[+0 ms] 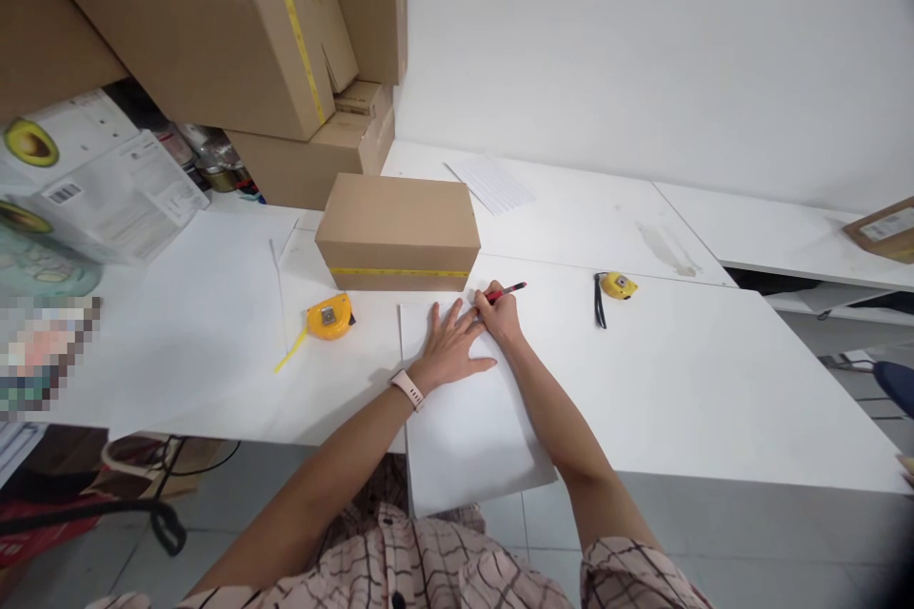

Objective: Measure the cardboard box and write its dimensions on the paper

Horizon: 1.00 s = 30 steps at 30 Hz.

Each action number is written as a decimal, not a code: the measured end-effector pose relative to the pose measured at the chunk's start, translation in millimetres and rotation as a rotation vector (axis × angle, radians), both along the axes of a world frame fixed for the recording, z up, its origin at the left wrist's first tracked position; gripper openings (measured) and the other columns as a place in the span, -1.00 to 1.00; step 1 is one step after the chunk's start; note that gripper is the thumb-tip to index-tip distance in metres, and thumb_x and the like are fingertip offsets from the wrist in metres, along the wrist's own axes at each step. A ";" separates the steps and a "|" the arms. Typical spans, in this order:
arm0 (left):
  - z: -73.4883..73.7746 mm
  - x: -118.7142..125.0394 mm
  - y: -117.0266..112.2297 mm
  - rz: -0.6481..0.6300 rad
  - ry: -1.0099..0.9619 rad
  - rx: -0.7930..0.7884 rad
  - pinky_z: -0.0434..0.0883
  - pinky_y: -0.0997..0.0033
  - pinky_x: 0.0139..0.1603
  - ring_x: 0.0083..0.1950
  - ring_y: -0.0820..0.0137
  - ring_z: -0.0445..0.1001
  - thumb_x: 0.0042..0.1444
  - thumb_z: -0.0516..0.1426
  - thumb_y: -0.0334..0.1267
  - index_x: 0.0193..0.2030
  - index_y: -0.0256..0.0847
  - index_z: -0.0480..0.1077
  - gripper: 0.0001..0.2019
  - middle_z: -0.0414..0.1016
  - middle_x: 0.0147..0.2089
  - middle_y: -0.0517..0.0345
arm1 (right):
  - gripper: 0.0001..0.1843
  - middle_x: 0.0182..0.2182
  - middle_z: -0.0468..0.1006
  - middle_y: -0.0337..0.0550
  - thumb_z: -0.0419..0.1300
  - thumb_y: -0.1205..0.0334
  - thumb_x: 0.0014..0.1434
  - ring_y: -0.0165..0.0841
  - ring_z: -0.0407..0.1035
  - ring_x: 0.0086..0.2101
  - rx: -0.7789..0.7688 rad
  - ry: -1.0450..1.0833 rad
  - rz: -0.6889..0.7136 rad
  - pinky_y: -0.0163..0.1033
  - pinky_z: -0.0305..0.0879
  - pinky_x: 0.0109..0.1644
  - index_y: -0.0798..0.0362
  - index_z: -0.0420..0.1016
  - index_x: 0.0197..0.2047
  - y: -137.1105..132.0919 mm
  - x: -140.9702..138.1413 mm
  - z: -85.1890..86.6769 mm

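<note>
Head view, one frame.

- Left hand (453, 347): released, palm down, fingers spread flat on the sheet (467, 428) near its far edge. Watch (407, 388) with a pale strap on the wrist.
- Right hand (502, 314): clenched around a red pencil (508, 289), just right of the left hand and touching its fingertips. The pencil's back end angles up and to the right. Its tip is hidden by the fingers, at the sheet's far right corner.
- Sheet: white, stiff-looking, lying flat on the table (678, 381). Its near end overhangs the table edge toward the person. Its far edge lies just in front of the box.
- Box (398, 230): closed brown carton with a strip of yellow tape along the front. It stands on the table directly behind both hands, apart from them.
- Tape measure (329, 316): yellow, left of the sheet, a short length of blade pulled out to the lower left.
- Second tape measure (618, 284): yellow with a black strap, right of the hands, well apart.
- Lined paper (491, 184): flat on the table behind the box.
- Cartons (214, 38): stacked at the far left, some tilted.
</note>
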<state>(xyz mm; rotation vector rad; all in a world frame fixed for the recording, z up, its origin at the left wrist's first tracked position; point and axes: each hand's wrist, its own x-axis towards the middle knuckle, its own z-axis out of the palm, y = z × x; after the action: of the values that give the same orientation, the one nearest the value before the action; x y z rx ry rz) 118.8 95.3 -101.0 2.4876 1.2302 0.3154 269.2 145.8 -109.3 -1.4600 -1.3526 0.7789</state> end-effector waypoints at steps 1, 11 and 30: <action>0.0 0.0 0.1 0.001 0.000 -0.001 -0.40 -0.45 0.44 0.58 -0.11 -0.24 0.17 0.13 0.27 0.46 0.11 0.11 -0.23 0.03 0.55 0.15 | -0.66 -0.59 0.22 -0.34 0.16 0.04 0.14 -0.40 0.14 -0.52 -0.008 0.004 -0.004 -0.25 0.12 -0.38 -0.05 0.12 -0.53 -0.1 0.0 0.2; 0.9 -0.9 -1.0 0.000 -0.003 0.008 -0.37 -0.45 0.45 0.58 -0.10 -0.22 0.18 0.13 0.27 0.43 0.08 0.16 -0.27 0.06 0.54 0.11 | -0.68 -0.62 0.24 -0.35 0.15 0.01 0.14 -0.39 0.16 -0.54 -0.010 -0.031 -0.015 -0.24 0.12 -0.38 -0.06 0.15 -0.51 1.1 0.8 -1.7; -0.3 0.2 1.1 0.006 -0.007 0.002 -0.39 -0.46 0.45 0.57 -0.12 -0.21 0.18 0.14 0.25 0.42 0.11 0.19 -0.29 0.04 0.55 0.13 | -0.68 -0.62 0.23 -0.37 0.16 0.03 0.16 -0.40 0.14 -0.55 -0.015 0.000 -0.041 -0.25 0.12 -0.40 -0.06 0.15 -0.50 5.4 3.5 -11.0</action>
<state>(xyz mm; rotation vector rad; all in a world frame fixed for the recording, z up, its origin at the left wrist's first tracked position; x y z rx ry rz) 119.0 96.4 -101.3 2.4832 1.2351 0.3261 272.7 151.2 -120.3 -1.4948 -1.3160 0.7642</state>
